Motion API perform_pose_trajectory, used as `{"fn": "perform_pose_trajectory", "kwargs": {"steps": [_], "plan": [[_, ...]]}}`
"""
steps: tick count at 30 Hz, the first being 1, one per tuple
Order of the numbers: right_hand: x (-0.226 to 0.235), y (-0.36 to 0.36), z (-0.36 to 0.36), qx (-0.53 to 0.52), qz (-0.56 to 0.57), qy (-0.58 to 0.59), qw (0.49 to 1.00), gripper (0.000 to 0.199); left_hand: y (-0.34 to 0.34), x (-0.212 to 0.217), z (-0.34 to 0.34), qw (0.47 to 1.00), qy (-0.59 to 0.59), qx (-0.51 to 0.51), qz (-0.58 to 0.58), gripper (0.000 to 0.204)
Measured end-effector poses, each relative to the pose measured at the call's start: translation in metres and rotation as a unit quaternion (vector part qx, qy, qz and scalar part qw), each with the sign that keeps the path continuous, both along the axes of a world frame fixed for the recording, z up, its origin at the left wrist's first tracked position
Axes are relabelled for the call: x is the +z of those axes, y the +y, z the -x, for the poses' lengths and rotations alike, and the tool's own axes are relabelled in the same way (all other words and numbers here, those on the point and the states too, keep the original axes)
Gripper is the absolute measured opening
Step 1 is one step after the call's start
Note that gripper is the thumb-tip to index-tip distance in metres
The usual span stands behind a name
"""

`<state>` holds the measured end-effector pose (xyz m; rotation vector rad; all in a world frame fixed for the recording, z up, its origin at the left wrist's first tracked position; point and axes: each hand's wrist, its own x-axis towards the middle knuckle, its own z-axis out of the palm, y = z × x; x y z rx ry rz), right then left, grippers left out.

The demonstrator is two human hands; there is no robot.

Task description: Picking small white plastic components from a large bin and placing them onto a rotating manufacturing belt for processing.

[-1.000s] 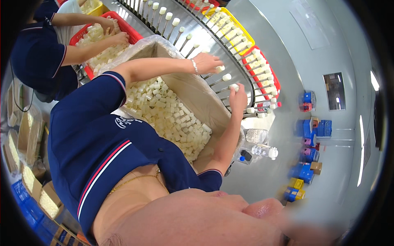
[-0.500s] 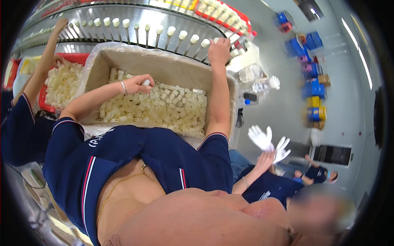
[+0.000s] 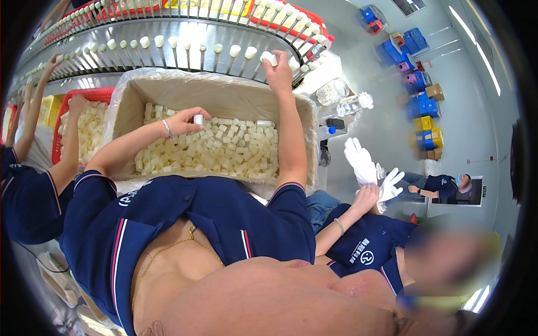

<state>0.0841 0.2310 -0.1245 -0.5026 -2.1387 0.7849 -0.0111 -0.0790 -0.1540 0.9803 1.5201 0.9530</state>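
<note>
The person's left hand (image 3: 182,120) is closed in a pinch on one small white plastic cylinder cap (image 3: 198,119), held just above the heap of like white caps (image 3: 224,154) that fills the large plastic-lined cardboard box (image 3: 168,89) in front of the body. The right hand (image 3: 278,73) reaches past the far wall of the box and grips a second white cap (image 3: 269,58) between fingertips, at the row of upright metal pins on the curved steel conveyor (image 3: 168,25); whether that cap is seated on a pin cannot be made out. Many pins (image 3: 235,51) already carry caps. The near wall of the box is hidden behind the person's dark blue shirt (image 3: 185,218). At the left, a co-worker's arms (image 3: 33,112) reach to the same conveyor over a red crate (image 3: 61,123) of caps, which is partly cut off by those arms. At the right, another person's white-gloved hands (image 3: 370,171) are raised; that person's face is blurred.
</note>
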Motion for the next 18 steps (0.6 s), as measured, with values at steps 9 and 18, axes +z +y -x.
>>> {"fn": "perform_pose_trajectory", "kwargs": {"steps": [9, 18], "plan": [[0.003, 0.005, -0.027, -0.065, 0.013, -0.089, 0.994, 0.027, -0.002, -0.012, 0.007, 0.987, 0.14, -0.061, -0.051, 0.034], [-0.011, 0.043, -0.042, 0.011, 0.316, 0.059, 0.947, 0.026, -0.002, -0.009, -0.003, 0.979, 0.2, -0.016, -0.023, 0.025]]}}
